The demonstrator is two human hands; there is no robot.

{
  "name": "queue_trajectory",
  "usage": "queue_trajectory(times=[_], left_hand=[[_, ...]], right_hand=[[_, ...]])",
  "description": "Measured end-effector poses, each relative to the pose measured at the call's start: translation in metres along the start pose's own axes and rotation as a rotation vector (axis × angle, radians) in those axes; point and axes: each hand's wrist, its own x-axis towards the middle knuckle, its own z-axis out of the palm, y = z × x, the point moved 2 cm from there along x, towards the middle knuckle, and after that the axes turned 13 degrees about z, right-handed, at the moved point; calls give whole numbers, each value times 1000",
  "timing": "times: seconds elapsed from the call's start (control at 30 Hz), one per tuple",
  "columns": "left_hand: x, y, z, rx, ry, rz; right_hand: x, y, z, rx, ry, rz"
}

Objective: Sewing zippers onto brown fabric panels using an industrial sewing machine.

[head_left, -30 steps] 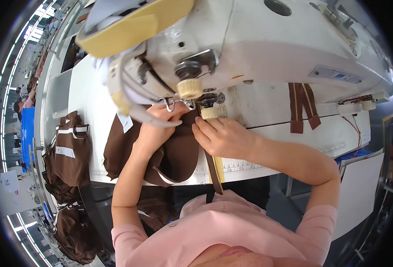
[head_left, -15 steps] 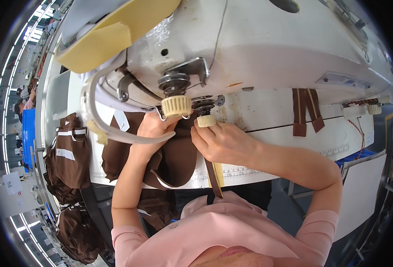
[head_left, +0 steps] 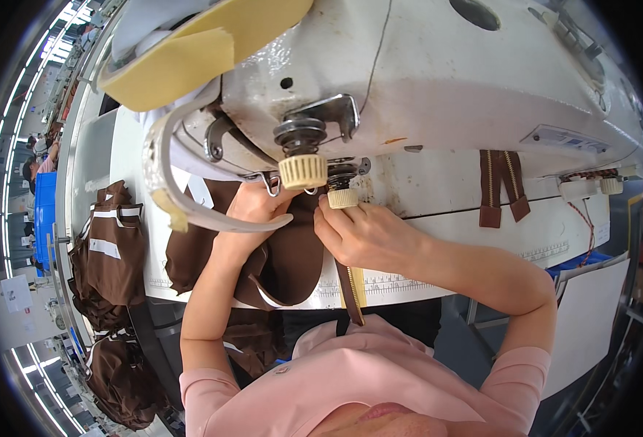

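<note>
A brown fabric piece (head_left: 296,255) lies folded on the white sewing table under the sewing machine (head_left: 438,95). My left hand (head_left: 256,207) is closed on this fabric beside the needle area, its fingertips hidden behind the machine's tension knob and curved white guard. My right hand (head_left: 361,231) is pinched shut at the fabric's right edge, where a brown zipper (head_left: 350,288) with gold-coloured teeth emerges. The zipper's lower end hangs over the table's front edge toward my pink shirt. The needle and presser foot are out of sight behind the knobs.
Two short brown zipper strips (head_left: 490,188) lie on the machine bed at right. Brown garment pieces (head_left: 117,262) with white stripes are heaped at left. A ruler strip (head_left: 401,282) runs along the table's front edge. White boards (head_left: 587,313) stand at the right.
The view has shifted slightly, so the machine head appears a little farther right. Both hands keep nearly the same hold and place on the fabric and zipper.
</note>
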Motion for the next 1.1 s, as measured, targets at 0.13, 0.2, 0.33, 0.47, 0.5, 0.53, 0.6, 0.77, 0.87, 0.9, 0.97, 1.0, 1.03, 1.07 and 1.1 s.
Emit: queue_trajectory(times=[0.13, 0.2, 0.33, 0.47, 0.5, 0.53, 0.6, 0.77, 0.87, 0.9, 0.97, 1.0, 1.03, 1.07, 1.1], left_hand=[[0, -2, 1, 21, -41, -13], [-3, -4, 2, 21, -30, 87], [2, 1, 0, 10, -55, 49], [7, 7, -2, 56, -38, 38], [6, 7, -2, 26, -33, 49], [2, 6, 1, 39, -40, 14], [4, 5, 1, 85, -26, 83], [4, 0, 5, 145, 6, 293], [6, -11, 5, 103, 101, 326], [9, -13, 4, 106, 114, 333], [8, -16, 3, 103, 73, 308], [9, -17, 4, 88, 65, 302], [10, -17, 4, 88, 72, 304], [10, -17, 5, 105, 87, 326], [9, -17, 5, 123, 101, 347]], right_hand=[[0, 0, 0, -11, -31, 4], [0, 0, -1, -11, -34, 5], [0, 1, -1, -14, -51, 4], [0, 1, -3, -111, -77, -3], [1, 2, -4, -102, -95, 5], [2, 2, -5, -94, -113, 13], [0, 2, -5, -63, -135, 15], [0, 3, -6, 59, -125, 128], [4, 8, -1, 15, -123, 102], [6, 10, 0, 32, -116, 115], [7, 11, 4, 52, -108, 122], [7, 12, 5, 84, -97, 157], [8, 13, 5, 114, -87, 193], [8, 17, 1, 108, -88, 191], [7, 23, -8, -12, -127, 241]])
